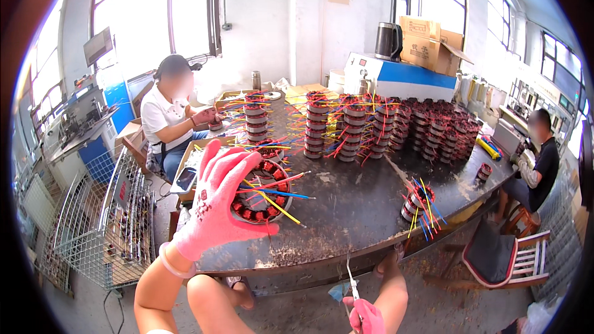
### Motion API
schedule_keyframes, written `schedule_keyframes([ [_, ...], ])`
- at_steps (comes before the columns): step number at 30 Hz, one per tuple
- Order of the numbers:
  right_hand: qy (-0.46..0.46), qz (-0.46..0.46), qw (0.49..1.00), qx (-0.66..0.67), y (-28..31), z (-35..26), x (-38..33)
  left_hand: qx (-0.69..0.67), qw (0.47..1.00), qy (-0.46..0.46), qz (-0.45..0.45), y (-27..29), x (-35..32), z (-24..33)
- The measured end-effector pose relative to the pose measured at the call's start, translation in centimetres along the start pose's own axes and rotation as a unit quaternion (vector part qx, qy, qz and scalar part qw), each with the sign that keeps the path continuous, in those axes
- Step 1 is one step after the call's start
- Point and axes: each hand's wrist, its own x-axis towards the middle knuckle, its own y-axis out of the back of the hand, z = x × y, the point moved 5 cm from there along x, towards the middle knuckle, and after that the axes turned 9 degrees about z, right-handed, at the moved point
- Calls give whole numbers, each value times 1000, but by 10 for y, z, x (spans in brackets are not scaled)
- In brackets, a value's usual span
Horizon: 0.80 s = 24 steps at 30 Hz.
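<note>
My left hand, in a pink glove, grips the rim of a round motor stator with copper windings and red, yellow and blue wires sticking out to the right. The stator rests on the dark worktable near its left front edge. My right hand, also in a pink glove, is low at the picture's bottom edge, below the table's front, and holds a thin metal tool that points upward.
Stacks of wired stators fill the back of the table; a short stack stands at the front right. A seated person works at the left, another person at the right. A wire cage stands left; a red chair right.
</note>
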Motion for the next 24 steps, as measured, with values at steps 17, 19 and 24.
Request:
schedule_keyframes([
  [17,-108,-214,968,76,-43,-56,-51,218,967,-124,35,-13,-28,24],
  [19,-111,-204,970,75,-40,-52,-49,214,968,-125,39,-14,-27,26],
  [24,-102,-209,970,75,-38,-51,-51,216,967,-131,36,-16,-26,30],
])
